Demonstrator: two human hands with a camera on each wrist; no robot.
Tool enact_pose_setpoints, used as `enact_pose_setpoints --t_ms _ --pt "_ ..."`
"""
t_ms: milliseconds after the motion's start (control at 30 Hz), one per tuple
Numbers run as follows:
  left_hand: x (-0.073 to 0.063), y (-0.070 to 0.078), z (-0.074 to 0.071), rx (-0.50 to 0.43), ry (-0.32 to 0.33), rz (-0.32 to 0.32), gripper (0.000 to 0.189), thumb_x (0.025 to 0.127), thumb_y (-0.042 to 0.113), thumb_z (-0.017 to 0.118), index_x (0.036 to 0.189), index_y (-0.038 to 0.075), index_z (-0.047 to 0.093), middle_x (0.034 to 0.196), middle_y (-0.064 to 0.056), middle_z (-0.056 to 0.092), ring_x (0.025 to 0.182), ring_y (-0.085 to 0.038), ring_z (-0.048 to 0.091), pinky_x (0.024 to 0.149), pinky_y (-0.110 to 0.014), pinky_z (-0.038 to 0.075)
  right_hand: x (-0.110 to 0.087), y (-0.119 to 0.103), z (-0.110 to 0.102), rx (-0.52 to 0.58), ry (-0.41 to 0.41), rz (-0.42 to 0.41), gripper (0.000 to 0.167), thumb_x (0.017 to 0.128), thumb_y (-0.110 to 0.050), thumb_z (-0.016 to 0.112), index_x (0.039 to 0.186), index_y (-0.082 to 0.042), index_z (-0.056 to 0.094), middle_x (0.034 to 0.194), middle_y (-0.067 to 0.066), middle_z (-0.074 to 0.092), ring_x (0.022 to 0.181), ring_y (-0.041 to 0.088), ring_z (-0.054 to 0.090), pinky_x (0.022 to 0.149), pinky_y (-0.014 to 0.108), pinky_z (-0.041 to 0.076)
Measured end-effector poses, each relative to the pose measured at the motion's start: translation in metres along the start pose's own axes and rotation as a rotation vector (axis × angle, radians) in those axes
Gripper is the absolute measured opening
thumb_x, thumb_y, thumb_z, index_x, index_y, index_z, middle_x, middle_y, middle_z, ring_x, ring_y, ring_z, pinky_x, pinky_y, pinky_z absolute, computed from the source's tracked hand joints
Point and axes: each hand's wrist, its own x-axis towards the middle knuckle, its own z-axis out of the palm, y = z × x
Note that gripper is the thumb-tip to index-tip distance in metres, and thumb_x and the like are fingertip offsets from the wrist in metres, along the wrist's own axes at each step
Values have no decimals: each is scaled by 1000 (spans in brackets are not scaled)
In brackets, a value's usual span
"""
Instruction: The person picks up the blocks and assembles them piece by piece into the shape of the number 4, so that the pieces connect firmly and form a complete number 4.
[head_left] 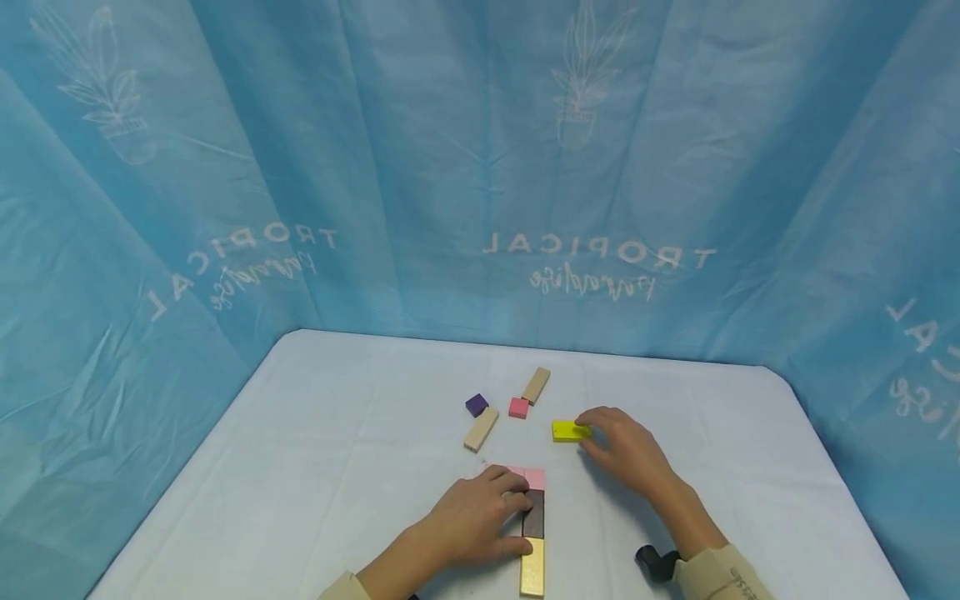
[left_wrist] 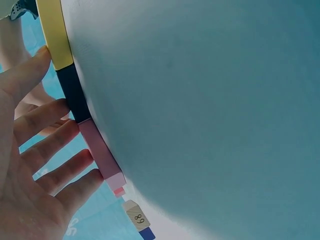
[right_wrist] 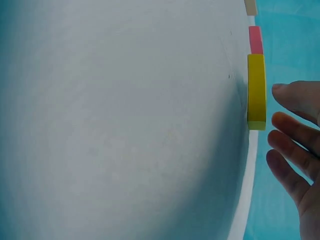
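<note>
My left hand rests on a line of blocks, fingers spread and fairly straight. The line runs from pink blocks through a dark block to a pale yellow block. In the left wrist view, fingertips lie along the pink block and the thumb is at the yellow one. My right hand hovers at a bright yellow block, its fingers overlapping the right end in the head view. In the right wrist view a gap shows between the fingers and the yellow block.
Behind the line lie a purple block, a red-pink block and two plain wooden blocks, one near and one farther back. A black object sits by the right sleeve. Blue curtains surround the white table.
</note>
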Motion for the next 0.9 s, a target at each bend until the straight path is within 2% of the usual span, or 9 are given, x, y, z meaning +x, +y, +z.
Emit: enact_pose_setpoints --t_ms 333,633,900 --pt "-1 0 4 21 47 16 49 85 63 59 116 25 66 127 9 53 118 -11 45 76 -31 51 8 2 5 14 -13 11 32 79 -16 79 110 -15 70 113 -2 65 109 20 57 93 45 46" --pt "-1 1 3 22 33 11 50 85 63 58 117 26 66 128 10 52 119 -11 44 75 -31 52 12 5 7 25 -54 35 31 78 -15 80 108 -15 71 112 -1 65 107 21 58 94 46 45" --pt "-1 0 2 11 16 2 49 85 63 58 118 26 65 128 10 52 119 -11 44 75 -31 51 15 8 8 24 -111 92 34 79 -19 80 111 -16 71 112 -2 65 107 20 58 96 45 44"
